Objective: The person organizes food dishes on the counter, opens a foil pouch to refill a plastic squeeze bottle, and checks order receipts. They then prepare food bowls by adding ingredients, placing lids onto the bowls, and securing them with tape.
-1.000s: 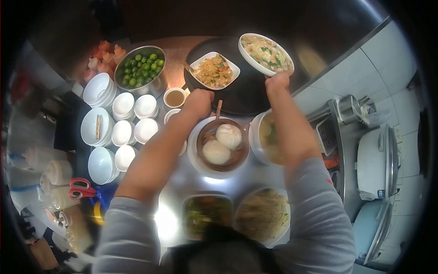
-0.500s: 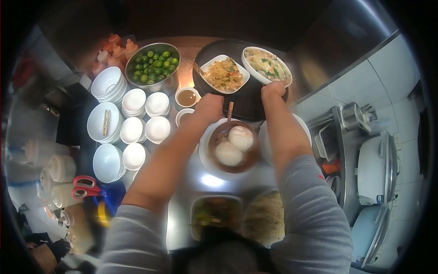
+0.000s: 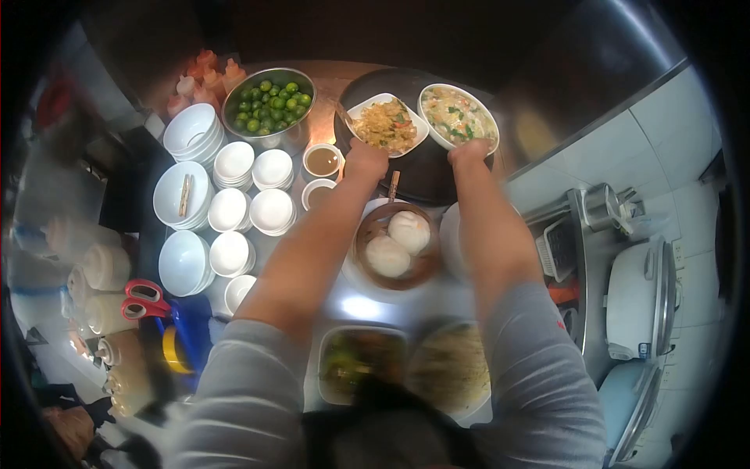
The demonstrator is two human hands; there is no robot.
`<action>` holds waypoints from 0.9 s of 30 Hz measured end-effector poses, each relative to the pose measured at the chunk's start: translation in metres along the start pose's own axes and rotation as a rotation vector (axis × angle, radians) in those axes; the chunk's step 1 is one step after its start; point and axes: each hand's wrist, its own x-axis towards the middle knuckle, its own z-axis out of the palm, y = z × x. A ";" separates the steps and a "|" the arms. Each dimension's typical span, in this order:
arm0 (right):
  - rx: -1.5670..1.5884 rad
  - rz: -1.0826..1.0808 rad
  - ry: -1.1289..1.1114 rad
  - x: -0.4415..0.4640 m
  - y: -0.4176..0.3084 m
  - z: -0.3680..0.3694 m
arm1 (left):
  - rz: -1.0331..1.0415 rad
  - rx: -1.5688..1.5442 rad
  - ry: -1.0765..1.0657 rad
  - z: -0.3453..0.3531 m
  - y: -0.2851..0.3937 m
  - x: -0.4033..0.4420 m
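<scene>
Both my arms reach forward to a round black tray [image 3: 422, 178]. My left hand [image 3: 366, 160] is closed at the near edge of a white square dish [image 3: 423, 143] of yellow fried rice [image 3: 384, 125]; its fingertips are partly hidden. My right hand [image 3: 469, 152] grips the near rim of a white oval bowl [image 3: 426, 105], which holds a pale, saucy food with green leaves [image 3: 457, 115]. A spoon handle [image 3: 342, 113] leans at the square dish's left corner. Between my forearms sits a round brown steamer [image 3: 366, 266] with two white buns [image 3: 398, 242] and a clip or tong handle [image 3: 394, 184] at its far side.
Stacks of white bowls [image 3: 182, 195] and small saucers [image 3: 228, 209] stand left, below a metal bowl [image 3: 311, 117] of green limes. Two sauce cups [image 3: 322, 160] sit beside my left forearm. Red scissors [image 3: 144, 299] lie left; two food dishes [image 3: 363, 332] are close to my body.
My left hand has moved forward from below the square dish to its near edge. My right hand stays at the oval bowl's rim. The view has shifted slightly.
</scene>
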 end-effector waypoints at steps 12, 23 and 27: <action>-0.054 -0.127 -0.374 -0.183 -0.118 0.078 | 0.218 -0.157 0.069 -0.079 0.050 -0.082; -0.387 -0.063 -1.327 -0.467 -0.032 0.015 | 0.723 0.083 0.116 -0.319 -0.055 -0.470; -0.674 0.170 -1.588 -0.528 0.020 0.010 | 0.511 0.087 0.316 -0.387 -0.120 -0.544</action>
